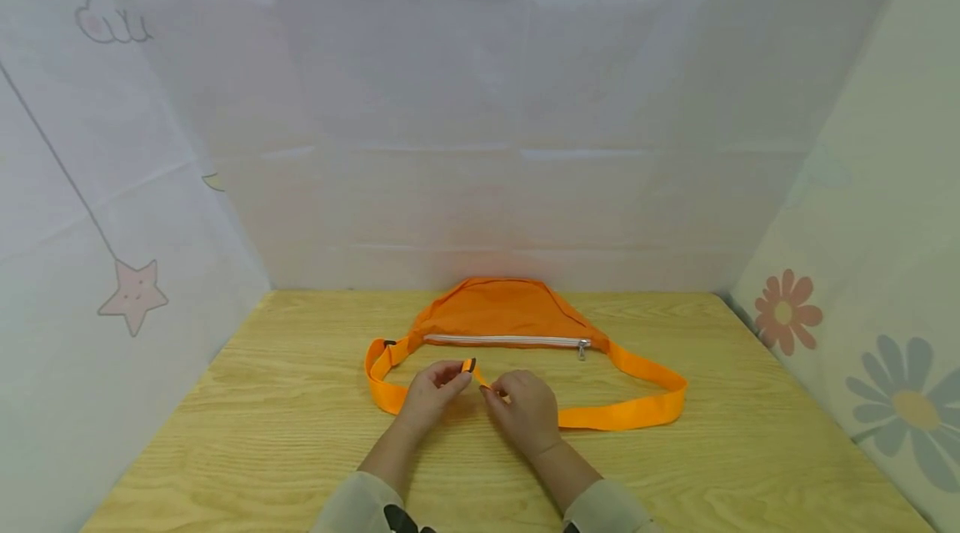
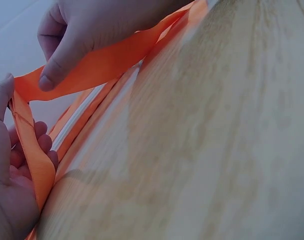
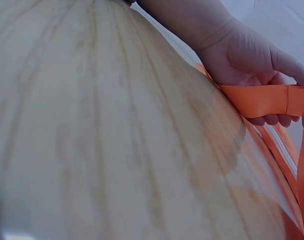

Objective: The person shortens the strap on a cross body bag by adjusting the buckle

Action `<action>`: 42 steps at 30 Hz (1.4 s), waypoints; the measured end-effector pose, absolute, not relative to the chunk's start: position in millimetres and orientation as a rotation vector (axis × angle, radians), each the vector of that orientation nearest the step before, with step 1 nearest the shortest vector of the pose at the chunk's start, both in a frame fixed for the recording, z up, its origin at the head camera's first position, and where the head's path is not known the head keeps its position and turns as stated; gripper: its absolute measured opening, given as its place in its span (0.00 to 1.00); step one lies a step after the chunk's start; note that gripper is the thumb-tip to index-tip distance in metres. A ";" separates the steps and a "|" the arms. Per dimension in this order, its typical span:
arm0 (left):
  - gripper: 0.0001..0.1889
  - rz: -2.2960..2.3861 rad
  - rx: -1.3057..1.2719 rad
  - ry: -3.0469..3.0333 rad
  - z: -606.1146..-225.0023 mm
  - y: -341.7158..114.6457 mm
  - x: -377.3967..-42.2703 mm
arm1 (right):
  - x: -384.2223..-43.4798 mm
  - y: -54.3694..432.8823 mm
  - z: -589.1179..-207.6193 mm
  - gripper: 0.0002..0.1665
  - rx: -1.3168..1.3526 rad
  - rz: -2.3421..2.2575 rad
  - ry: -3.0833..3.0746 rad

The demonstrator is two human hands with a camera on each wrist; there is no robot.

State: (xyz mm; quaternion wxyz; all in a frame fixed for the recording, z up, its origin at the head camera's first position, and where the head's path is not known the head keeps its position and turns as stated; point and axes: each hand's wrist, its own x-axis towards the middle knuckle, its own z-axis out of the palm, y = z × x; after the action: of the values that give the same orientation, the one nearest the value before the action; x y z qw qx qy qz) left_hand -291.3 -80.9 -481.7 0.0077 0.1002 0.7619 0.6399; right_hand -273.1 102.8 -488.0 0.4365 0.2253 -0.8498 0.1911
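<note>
An orange waist bag (image 1: pixel 501 309) lies on the table, its white zipper (image 1: pixel 502 340) facing me and drawn along the front edge. From both of its sides runs a bright orange strap (image 1: pixel 626 414), looping toward me. My left hand (image 1: pixel 429 396) pinches the strap near a small dark piece (image 1: pixel 470 365), too small to tell exactly. Just to the right, my right hand (image 1: pixel 527 409) pinches a neighbouring stretch of strap between thumb and fingers. The left wrist view has the strap (image 2: pixel 109 62) bending sharply where the left thumb presses it.
The wooden table (image 1: pixel 247 433) reaches back to a pale cloth wall (image 1: pixel 480 116). Patterned cloth stands at both sides, with a pink star (image 1: pixel 134 297) on the left and a red flower (image 1: pixel 787 313) on the right. A dark strap slider (image 1: pixel 389 343) sits at the bag's left.
</note>
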 end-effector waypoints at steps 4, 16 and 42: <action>0.21 1.979 0.327 2.403 -481.0 -80.7 -289.9 | -273.2 102.9 -488.7 0.13 0.547 0.459 -2.109; 0.22 1.906 0.358 2.387 -477.6 -80.5 -287.6 | -272.9 99.7 -488.4 0.13 0.550 0.430 -2.071; 0.22 2.087 0.281 2.249 -478.4 -81.4 -288.5 | -270.2 123.3 -488.5 0.11 0.540 0.422 -2.174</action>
State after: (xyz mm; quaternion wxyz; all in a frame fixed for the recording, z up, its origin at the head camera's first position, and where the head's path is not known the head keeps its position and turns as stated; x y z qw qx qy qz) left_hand -288.5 -81.4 -478.4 0.0304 0.0912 0.7296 0.6771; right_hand -270.2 123.3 -488.5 0.4178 0.2154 -0.8665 0.1683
